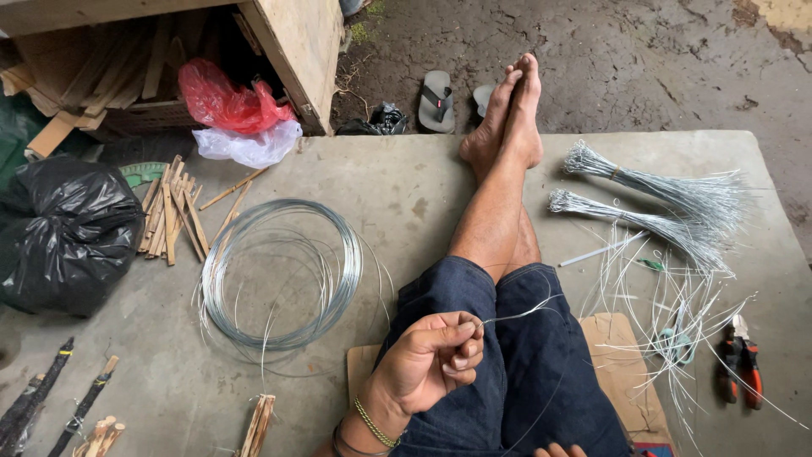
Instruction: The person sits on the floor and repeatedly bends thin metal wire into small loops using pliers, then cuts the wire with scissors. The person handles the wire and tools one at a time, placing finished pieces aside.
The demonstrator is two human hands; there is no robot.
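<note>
My left hand [433,358] rests over my lap and pinches a thin silver wire [520,313] between thumb and fingers; the wire runs off to the right across my dark shorts. Only the fingertips of my right hand [556,451] show at the bottom edge, and what they hold is hidden. A large coil of silver wire [279,272] lies on the concrete slab to the left of my legs. Two tied bundles of cut wire pieces [651,199] and loose strands lie to the right.
Red-handled pliers [739,370] lie at the right. Wooden sticks [173,216] sit beside a black plastic bag [63,233]. Red and white bags [241,123] lean against a wooden box. Sandals [437,100] stand beyond my crossed feet. A piece of cardboard [613,360] lies under my legs.
</note>
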